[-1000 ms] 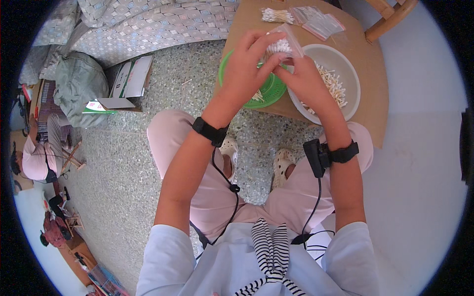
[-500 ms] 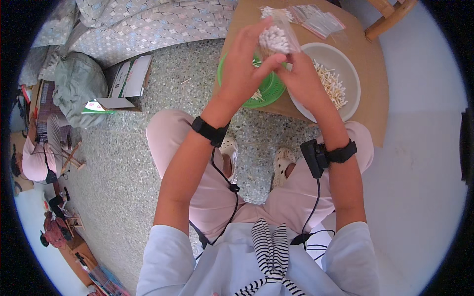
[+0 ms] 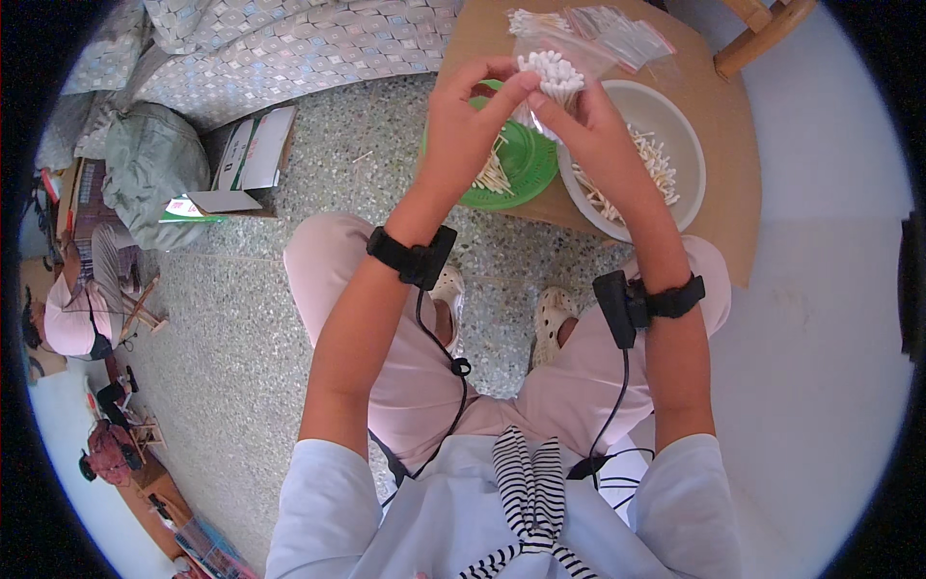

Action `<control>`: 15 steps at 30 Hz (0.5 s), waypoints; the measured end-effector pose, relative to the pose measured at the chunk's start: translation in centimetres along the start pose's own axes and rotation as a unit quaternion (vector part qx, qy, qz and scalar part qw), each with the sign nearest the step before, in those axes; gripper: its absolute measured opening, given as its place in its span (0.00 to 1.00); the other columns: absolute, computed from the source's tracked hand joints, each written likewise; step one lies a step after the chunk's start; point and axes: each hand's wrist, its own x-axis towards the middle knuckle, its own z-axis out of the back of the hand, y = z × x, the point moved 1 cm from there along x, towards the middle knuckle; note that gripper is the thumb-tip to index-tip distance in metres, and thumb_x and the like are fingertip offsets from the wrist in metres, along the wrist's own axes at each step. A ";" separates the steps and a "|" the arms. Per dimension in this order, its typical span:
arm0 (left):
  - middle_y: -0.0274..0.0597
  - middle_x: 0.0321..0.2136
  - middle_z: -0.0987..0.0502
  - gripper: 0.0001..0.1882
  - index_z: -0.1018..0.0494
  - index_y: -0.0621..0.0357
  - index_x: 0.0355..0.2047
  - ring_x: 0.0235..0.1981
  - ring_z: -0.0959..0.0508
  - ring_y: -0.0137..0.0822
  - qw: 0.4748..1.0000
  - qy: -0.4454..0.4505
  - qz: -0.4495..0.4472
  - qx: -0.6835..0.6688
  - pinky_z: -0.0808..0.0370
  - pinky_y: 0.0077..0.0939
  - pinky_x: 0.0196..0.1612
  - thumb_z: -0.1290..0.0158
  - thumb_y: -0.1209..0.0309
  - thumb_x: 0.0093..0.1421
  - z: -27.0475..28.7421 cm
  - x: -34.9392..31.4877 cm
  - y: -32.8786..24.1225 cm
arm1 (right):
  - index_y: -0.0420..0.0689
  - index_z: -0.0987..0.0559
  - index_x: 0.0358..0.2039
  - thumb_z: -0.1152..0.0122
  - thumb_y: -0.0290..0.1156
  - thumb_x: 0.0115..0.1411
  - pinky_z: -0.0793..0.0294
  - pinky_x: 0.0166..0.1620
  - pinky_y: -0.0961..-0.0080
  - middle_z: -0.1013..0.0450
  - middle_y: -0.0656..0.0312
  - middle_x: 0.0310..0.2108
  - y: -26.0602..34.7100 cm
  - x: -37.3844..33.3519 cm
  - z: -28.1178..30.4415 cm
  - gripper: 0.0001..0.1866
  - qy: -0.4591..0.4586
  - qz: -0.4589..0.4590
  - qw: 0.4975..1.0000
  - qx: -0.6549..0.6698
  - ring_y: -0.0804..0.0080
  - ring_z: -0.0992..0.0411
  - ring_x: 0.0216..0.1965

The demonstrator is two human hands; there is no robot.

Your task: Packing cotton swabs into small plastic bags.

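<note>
Above the low table, both my hands hold a clear plastic bag of cotton swabs (image 3: pixel 552 72), the white tips pointing up and bunched together. My left hand (image 3: pixel 468 121) grips it from the left, thumb at the near edge of the bunch. From the other side my right hand (image 3: pixel 596 125) closes round it, its thumb next to the left one. Beneath the left hand sits a green plastic basket (image 3: pixel 529 172) with some loose swabs (image 3: pixel 493 176) in it. A white bowl (image 3: pixel 687 135) with many more swabs (image 3: pixel 654 169) lies under my right hand and wrist.
Flat clear bags (image 3: pixel 627 39) and a bundle of swabs (image 3: pixel 535 21) rest at the far side of the cardboard-topped table (image 3: pixel 738 212). A wooden chair leg (image 3: pixel 767 39) stands at upper right. On the floor at left are an opened carton (image 3: pixel 256 150) and a grey-green sack (image 3: pixel 154 164); people sit beyond.
The bag has come down and slightly nearer, turning so the swab tips face up. My left fingers have shifted from its upper side to the side of the bunch.
</note>
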 end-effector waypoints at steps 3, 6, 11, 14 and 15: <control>0.36 0.36 0.23 0.14 0.26 0.63 0.43 0.36 0.26 0.24 1.000 0.004 0.021 0.015 0.28 0.18 0.40 0.44 0.69 0.58 0.2 0.0 -0.2 | 0.36 0.28 0.45 0.42 0.42 0.59 0.30 0.43 0.71 0.25 0.52 0.38 0.1 0.2 0.4 0.22 -0.009 -0.009 1.000 -0.024 0.66 0.27 0.39; 0.39 0.41 0.24 0.18 0.28 0.63 0.47 0.41 0.25 0.26 1.000 0.015 -0.016 -0.022 0.28 0.20 0.43 0.44 0.69 0.58 0.1 0.1 0.0 | 0.36 0.27 0.41 0.42 0.42 0.59 0.29 0.41 0.70 0.24 0.52 0.35 0.4 0.3 0.5 0.21 -0.044 -0.002 0.999 -0.017 0.66 0.26 0.36; 0.42 0.43 0.25 0.21 0.30 0.63 0.50 0.43 0.25 0.29 0.997 0.074 0.025 -0.013 0.28 0.22 0.47 0.43 0.68 0.58 0.0 0.4 0.6 | 0.37 0.30 0.46 0.44 0.40 0.61 0.31 0.46 0.72 0.26 0.53 0.41 -0.1 0.4 1.2 0.21 -0.009 -0.018 1.000 -0.011 0.69 0.28 0.42; 0.41 0.42 0.25 0.21 0.30 0.63 0.49 0.42 0.25 0.28 0.993 0.098 0.048 -0.055 0.28 0.21 0.46 0.43 0.68 0.58 -0.1 0.2 0.0 | 0.39 0.35 0.53 0.46 0.38 0.63 0.34 0.51 0.74 0.29 0.55 0.47 0.2 0.3 1.2 0.23 0.027 -0.013 0.999 0.021 0.71 0.31 0.48; 0.41 0.41 0.24 0.20 0.29 0.63 0.49 0.41 0.25 0.27 0.990 0.106 0.067 -0.070 0.28 0.21 0.46 0.42 0.67 0.57 -0.2 0.2 -0.3 | 0.40 0.38 0.57 0.47 0.37 0.63 0.36 0.53 0.75 0.31 0.55 0.50 0.4 0.2 1.2 0.25 0.042 -0.016 0.998 0.038 0.71 0.33 0.51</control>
